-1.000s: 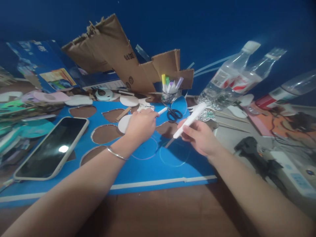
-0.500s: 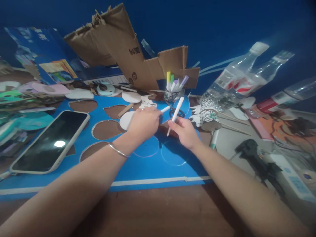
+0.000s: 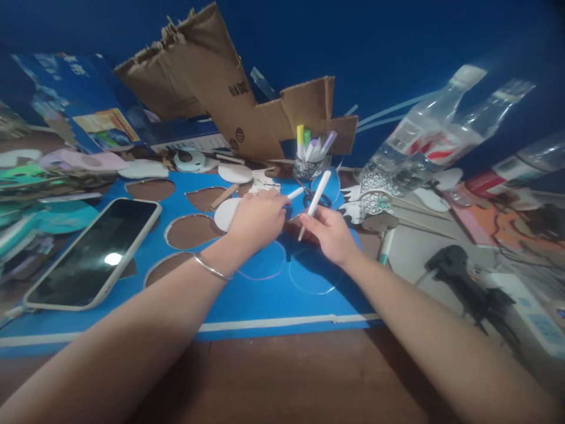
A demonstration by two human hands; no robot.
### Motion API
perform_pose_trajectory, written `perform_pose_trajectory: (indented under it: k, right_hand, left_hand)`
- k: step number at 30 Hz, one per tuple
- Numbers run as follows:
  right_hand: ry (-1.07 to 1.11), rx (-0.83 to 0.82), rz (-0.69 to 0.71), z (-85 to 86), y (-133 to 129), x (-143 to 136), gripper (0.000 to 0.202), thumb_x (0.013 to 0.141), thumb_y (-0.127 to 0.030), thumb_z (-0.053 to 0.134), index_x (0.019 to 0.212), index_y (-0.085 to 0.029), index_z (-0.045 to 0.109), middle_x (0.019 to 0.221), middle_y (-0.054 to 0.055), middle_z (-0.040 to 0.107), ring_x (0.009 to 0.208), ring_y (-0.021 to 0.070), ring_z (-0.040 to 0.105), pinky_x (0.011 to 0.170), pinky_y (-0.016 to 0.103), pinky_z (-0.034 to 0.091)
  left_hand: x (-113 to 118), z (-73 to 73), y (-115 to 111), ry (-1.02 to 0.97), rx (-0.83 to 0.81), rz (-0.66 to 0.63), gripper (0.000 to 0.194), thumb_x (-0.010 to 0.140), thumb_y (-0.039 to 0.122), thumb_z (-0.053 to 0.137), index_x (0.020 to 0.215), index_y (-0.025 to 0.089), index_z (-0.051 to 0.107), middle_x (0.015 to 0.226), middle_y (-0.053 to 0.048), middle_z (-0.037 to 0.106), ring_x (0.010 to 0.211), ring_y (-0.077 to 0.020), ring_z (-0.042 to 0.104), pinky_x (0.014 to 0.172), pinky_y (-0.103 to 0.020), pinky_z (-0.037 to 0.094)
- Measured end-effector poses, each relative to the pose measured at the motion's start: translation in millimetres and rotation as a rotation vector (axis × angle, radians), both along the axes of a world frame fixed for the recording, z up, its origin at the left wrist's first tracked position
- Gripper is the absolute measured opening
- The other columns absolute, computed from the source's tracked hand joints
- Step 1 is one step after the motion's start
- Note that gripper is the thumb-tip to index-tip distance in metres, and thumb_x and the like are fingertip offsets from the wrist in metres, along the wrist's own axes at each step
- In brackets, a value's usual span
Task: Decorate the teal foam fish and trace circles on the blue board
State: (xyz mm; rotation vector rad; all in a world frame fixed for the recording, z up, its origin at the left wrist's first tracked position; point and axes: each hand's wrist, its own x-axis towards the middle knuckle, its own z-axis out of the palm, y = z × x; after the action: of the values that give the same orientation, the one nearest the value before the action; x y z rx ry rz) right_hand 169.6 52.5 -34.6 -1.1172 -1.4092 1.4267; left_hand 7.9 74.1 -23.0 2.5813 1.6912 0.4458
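In my right hand (image 3: pixel 329 232) is a white marker (image 3: pixel 318 193), gripped between thumb and fingers and slanted, its thin tip pointing down over the blue board (image 3: pixel 273 303). My left hand (image 3: pixel 260 217) is closed, and a short white piece like a marker cap (image 3: pixel 295 193) sticks out past its fingers. Partly under that hand lies a white oval cutout (image 3: pixel 226 214). Two drawn circles show on the board below the hands, a pinkish one (image 3: pixel 265 278) and a pale one (image 3: pixel 314 292). Black-handled scissors (image 3: pixel 320 200) lie just behind the marker.
A phone (image 3: pixel 92 253) rests at the left, near cut-out holes in the board. Behind stand a cup of markers (image 3: pixel 305 169) and torn cardboard (image 3: pixel 198 76). Plastic bottles (image 3: pixel 415 141), a black glue gun (image 3: pixel 463 277) and a power strip (image 3: pixel 525 306) occupy the right.
The view has shifted slightly. Both hands keep their holds and stay almost in place; the marker's angle is nearly the same.
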Motion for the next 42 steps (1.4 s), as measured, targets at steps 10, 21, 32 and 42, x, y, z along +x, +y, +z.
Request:
perform_pose_trajectory:
  k: [10, 21, 32, 42]
  right_hand:
    - [0.042, -0.004, 0.022, -1.3, 0.5, 0.4, 0.026, 0.075, -0.043, 0.060, 0.074, -0.019, 0.051, 0.066, -0.001, 0.055, 0.057, 0.0120, 0.052, 0.055, 0.027, 0.046]
    - [0.018, -0.005, 0.016, 2.0, -0.4, -0.8, 0.031, 0.072, -0.047, 0.061, 0.074, -0.019, 0.051, 0.067, 0.000, 0.056, 0.059, 0.0131, 0.054, 0.056, 0.028, 0.047]
    - [-0.111, 0.086, 0.044, 6.5, -0.9, 2.6, 0.029, 0.075, -0.047, 0.059, 0.078, -0.019, 0.052, 0.068, 0.000, 0.058, 0.062, 0.0148, 0.057, 0.058, 0.028, 0.048]
    - [-0.252, 0.194, 0.063, 11.4, -2.3, 3.9, 0.027, 0.078, -0.046, 0.056, 0.081, -0.019, 0.055, 0.069, 0.001, 0.061, 0.063, 0.0153, 0.057, 0.059, 0.029, 0.046]
  left_hand:
    - [0.5, 2.5, -0.4, 0.015, -0.021, 0.002, 0.030, 0.082, 0.020, 0.039, 0.102, 0.021, 0.061, 0.103, -0.008, 0.061, 0.098, -0.0243, 0.055, 0.080, -0.039, 0.040]
    - [0.0, 2.0, 0.0, 0.015, -0.020, -0.005, 0.030, 0.082, 0.020, 0.038, 0.101, 0.021, 0.062, 0.102, -0.008, 0.061, 0.097, -0.0238, 0.054, 0.081, -0.039, 0.040]
    - [1.1, 4.3, -0.9, 0.012, -0.034, -0.007, 0.030, 0.083, 0.020, 0.037, 0.099, 0.020, 0.062, 0.101, -0.009, 0.061, 0.097, -0.0243, 0.054, 0.081, -0.039, 0.040]
    - [1.0, 2.9, 0.2, 0.012, -0.018, -0.001, 0.030, 0.082, 0.019, 0.037, 0.098, 0.019, 0.063, 0.100, -0.009, 0.061, 0.095, -0.0236, 0.055, 0.080, -0.038, 0.040]
